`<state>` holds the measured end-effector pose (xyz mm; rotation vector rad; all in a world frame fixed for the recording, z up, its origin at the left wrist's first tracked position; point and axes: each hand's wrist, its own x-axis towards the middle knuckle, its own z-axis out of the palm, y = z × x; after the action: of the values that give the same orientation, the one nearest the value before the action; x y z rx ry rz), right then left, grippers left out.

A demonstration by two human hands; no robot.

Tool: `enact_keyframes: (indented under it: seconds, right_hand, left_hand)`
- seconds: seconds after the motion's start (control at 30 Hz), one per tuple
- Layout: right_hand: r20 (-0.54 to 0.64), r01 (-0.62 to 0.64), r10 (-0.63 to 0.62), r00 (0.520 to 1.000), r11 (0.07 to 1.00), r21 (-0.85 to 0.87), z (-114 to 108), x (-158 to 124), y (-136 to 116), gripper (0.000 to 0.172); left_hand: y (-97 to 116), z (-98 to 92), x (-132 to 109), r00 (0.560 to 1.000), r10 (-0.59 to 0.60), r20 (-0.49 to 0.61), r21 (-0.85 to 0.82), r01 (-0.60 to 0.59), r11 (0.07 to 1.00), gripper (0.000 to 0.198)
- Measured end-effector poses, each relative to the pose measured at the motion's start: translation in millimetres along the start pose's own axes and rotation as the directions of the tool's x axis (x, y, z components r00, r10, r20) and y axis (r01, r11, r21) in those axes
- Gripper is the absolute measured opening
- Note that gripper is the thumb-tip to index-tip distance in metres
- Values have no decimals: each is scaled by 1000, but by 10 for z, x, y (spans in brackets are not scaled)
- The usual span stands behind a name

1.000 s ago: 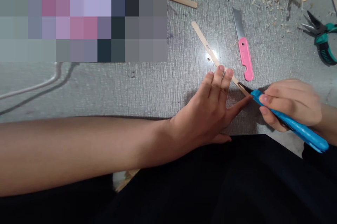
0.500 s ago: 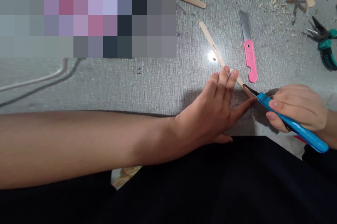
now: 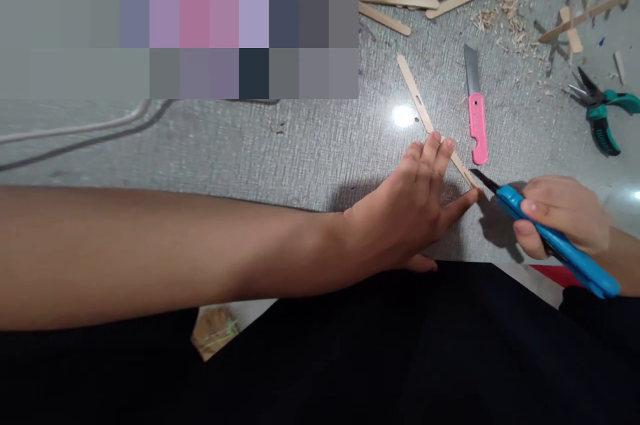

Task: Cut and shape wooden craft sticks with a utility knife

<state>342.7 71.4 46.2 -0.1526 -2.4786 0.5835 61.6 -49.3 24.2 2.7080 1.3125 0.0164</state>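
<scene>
My left hand presses a pale wooden craft stick against the table, fingertips near its middle and thumb by its near end. A small slot shows in the stick's far half, and thin dark marks run along the near part. In my right hand is a blue utility knife, gripped by its handle. Its dark blade points up and left, the tip beside the stick's near end; whether it touches the wood I cannot tell. A pink folding knife lies unfolded just beyond.
Several loose craft sticks lie at the back beside wood shavings. Teal-handled pliers rest open-jawed at the right. Joined sticks stand at the far right. A white cable crosses the left side; a blurred block covers the upper left.
The knife's blade has drawn slightly back to the right, off the stick's face. My left hand keeps its hold. The view has shifted, showing more of the back of the table.
</scene>
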Motion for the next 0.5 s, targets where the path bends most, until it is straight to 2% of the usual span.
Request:
enact_keyframes:
  seconds: [0.03, 0.1, 0.17, 0.3, 0.5]
  right_hand:
    - [-28, 83, -84, 996, 996, -6, 34, 45, 51, 16]
    - [-38, 89, -91, 995, 995, -38, 88, 112, 128, 18]
    - [-21, 50, -51, 998, 997, -58, 111, 137, 159, 21]
    - [8, 51, -50, 999, 998, -34, 107, 109, 148, 24]
    - [-4, 7, -7, 1000, 999, -52, 148, 83, 136, 23]
  left_hand:
    - [-1, -4, 4, 1000, -3, 2, -3, 3, 1000, 158]
    - [-3, -16, 7, 1000, -5, 13, -11, 6, 1000, 157]
    - [-4, -27, 6, 1000, -1, 29, -13, 2, 1000, 155]
    - [-6, -36, 2, 999, -3, 44, -37, 4, 999, 152]
    - [-12, -37, 5, 998, 0, 56, -42, 2, 999, 149]
